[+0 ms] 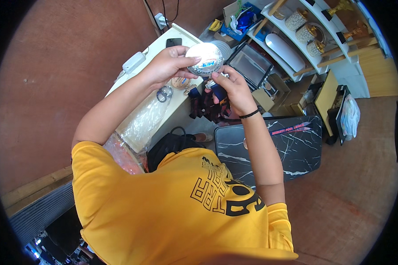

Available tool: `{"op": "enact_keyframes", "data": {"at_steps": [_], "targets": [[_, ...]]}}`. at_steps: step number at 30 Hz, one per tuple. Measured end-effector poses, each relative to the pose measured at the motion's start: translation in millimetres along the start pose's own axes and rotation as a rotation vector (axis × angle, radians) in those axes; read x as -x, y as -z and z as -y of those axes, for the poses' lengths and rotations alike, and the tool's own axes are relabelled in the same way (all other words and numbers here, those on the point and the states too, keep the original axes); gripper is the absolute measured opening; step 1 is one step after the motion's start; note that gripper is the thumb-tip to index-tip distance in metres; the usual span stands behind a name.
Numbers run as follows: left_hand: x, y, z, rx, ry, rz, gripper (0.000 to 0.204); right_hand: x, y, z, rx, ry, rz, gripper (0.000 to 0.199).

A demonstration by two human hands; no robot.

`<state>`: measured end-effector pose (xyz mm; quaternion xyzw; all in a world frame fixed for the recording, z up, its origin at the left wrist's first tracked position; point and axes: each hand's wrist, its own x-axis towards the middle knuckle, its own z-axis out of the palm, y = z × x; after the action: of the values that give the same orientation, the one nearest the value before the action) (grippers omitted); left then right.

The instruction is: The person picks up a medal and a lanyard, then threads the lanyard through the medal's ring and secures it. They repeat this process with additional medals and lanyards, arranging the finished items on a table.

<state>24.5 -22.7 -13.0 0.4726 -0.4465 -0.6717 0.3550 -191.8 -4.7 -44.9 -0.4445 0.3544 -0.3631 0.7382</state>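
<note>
My left hand (174, 65) grips a shiny silver round medal (205, 55) by its left side, the thumb lying across its face. At the medal's lower edge, my right hand (234, 90) pinches a metal clip (212, 83) with a dark blue ribbon (218, 92) hanging from it. I cannot tell whether the clip is hooked to the medal. Below my left hand, a gold-toned round medal (180, 83) lies on the white table (183, 32). Under my right hand hangs a bunch of dark ribbons (208, 107).
A phone (174, 42), a white device (134, 62) and clear plastic wrap (146, 123) lie on the white table. To the right stands a black marble-patterned table (269, 152) bearing a printed ribbon (292, 128). Far right, white shelves (292, 33) hold trophies (306, 33).
</note>
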Motion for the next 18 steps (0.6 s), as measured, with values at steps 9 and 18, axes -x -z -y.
{"op": "enact_keyframes", "data": {"at_steps": [9,18], "targets": [[-9.9,-23.1,-23.2,-0.188,-0.047,0.107,0.037,11.6,7.8,14.2,0.007,0.040,-0.048,0.031],[-19.5,-2.7,23.9,-0.330,0.067,0.159,0.045,7.4,18.6,-21.7,0.144,-0.166,0.013,0.027]]}}
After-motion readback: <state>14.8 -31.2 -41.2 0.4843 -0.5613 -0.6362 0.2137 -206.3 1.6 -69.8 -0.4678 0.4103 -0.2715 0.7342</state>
